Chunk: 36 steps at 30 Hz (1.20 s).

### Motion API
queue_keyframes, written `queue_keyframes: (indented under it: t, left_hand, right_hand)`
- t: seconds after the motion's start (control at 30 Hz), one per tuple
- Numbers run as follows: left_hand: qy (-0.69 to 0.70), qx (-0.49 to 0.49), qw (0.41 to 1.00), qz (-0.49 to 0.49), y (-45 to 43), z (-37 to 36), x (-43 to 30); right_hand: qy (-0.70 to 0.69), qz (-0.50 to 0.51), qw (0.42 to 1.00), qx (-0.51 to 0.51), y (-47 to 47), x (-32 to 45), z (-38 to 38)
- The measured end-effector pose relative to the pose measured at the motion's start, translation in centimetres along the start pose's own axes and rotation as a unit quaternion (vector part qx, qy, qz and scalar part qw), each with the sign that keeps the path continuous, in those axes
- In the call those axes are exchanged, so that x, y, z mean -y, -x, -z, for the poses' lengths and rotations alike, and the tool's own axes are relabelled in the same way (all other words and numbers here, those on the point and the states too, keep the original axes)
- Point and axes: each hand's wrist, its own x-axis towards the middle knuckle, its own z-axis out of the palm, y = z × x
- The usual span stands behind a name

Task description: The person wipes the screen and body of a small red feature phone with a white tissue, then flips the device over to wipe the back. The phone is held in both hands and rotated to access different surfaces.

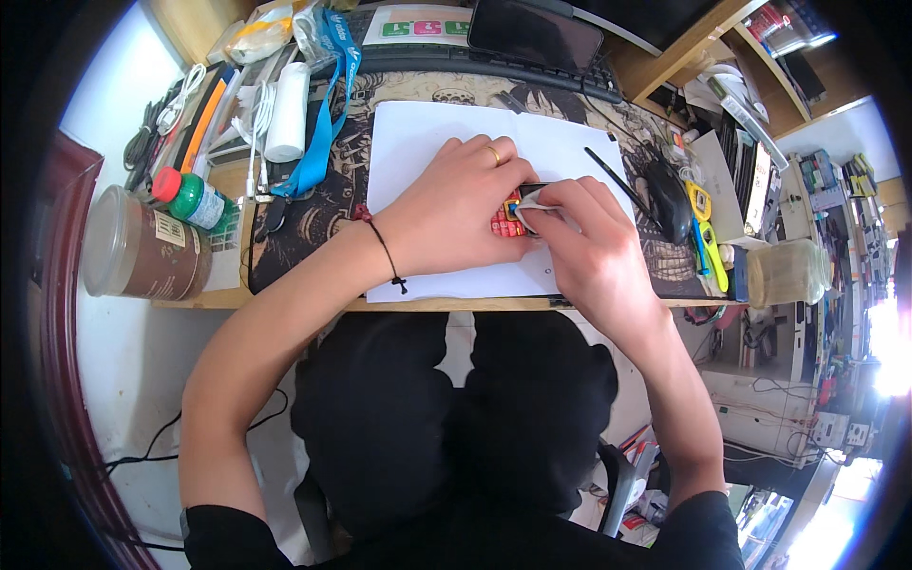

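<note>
A small red keypad mobile phone [504,222] lies on white paper [427,135] in front of me, keys facing up. My left hand [463,199] holds it, fingers over its far edge and thumb along the near one. My right hand [591,228] pinches a white wipe or tissue [534,206] against the phone's face, around the screen end. Much of the phone is hidden beneath my fingers and the wipe. A black pen-like stick [616,178] rests on the paper beyond my right hand. One tiny ring-shaped bit [548,271] is on the paper near my right wrist.
A black mouse [666,199] and a yellow-green tool [712,256] are at the right. On the left stand a green bottle [196,201], a brown canister [153,249], and a white roll [288,114] beside a blue lanyard [320,135]. A dark smartphone [534,35] leans over the keyboard [413,60].
</note>
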Motion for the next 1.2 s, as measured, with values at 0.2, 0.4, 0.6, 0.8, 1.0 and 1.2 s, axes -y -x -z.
queue_keyframes:
  t: [0.2, 0.4, 0.6, 0.8, 1.0, 1.2]
  left_hand:
    - [-0.022, 0.031, 0.999, -0.005, -0.6, 0.2, -0.3]
    - [-0.032, 0.045, 0.998, 0.004, -0.5, 0.4, -0.3]
    - [-0.013, 0.036, 0.999, -0.017, -0.2, 0.5, 0.0]
    - [-0.001, 0.043, 0.998, -0.039, 0.3, 1.2, 0.8]
    - [0.018, 0.096, 0.995, -0.012, -0.1, 2.0, 0.6]
    - [0.034, 0.112, 0.993, 0.009, -0.2, 2.2, 0.8]
  right_hand:
    - [0.048, -0.034, 0.998, 0.000, 1.0, 1.9, 0.4]
    - [0.057, -0.043, 0.997, 0.009, 1.1, 2.9, 0.3]
    - [0.073, -0.056, 0.996, -0.013, 1.4, 3.0, -0.3]
    - [0.059, -0.021, 0.998, -0.004, 1.3, 2.3, 0.2]
    - [0.065, -0.051, 0.996, 0.017, 1.4, 0.5, 1.1]
    - [0.051, -0.008, 0.997, 0.050, -1.5, -0.6, 0.2]
